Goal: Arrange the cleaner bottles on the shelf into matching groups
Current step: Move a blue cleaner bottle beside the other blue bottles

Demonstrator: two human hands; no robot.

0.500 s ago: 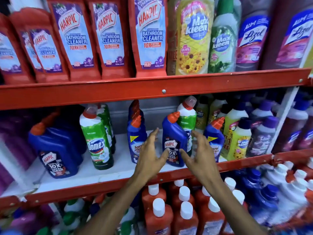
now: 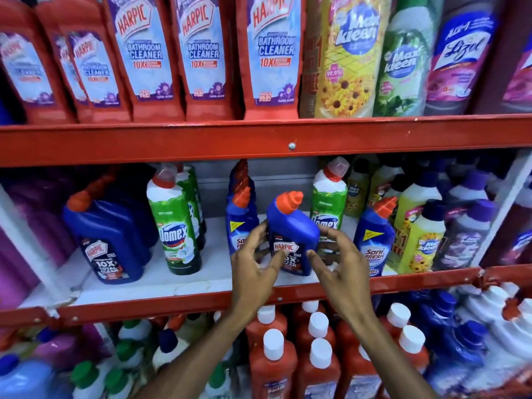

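Two hands meet around one blue Harpic bottle (image 2: 292, 231) at the middle of the white shelf (image 2: 138, 286). The left hand (image 2: 253, 272) clasps its left flank with fingers behind and thumb across the label; the right hand (image 2: 335, 267) curls at its right flank, thumb tip on the label, fingers spread behind. The bottle leans left, orange cap on, its base low over the shelf; whether it touches the board I cannot tell. Just behind stand a Sani Fresh bottle (image 2: 240, 226) to the left and a green Domex bottle (image 2: 328, 203) to the right. Further left stand another Domex bottle (image 2: 172, 226) and a big blue Harpic jug (image 2: 106, 240); to the right, a second Sani Fresh bottle (image 2: 374, 240). All are capped, their contents hidden by opaque walls.
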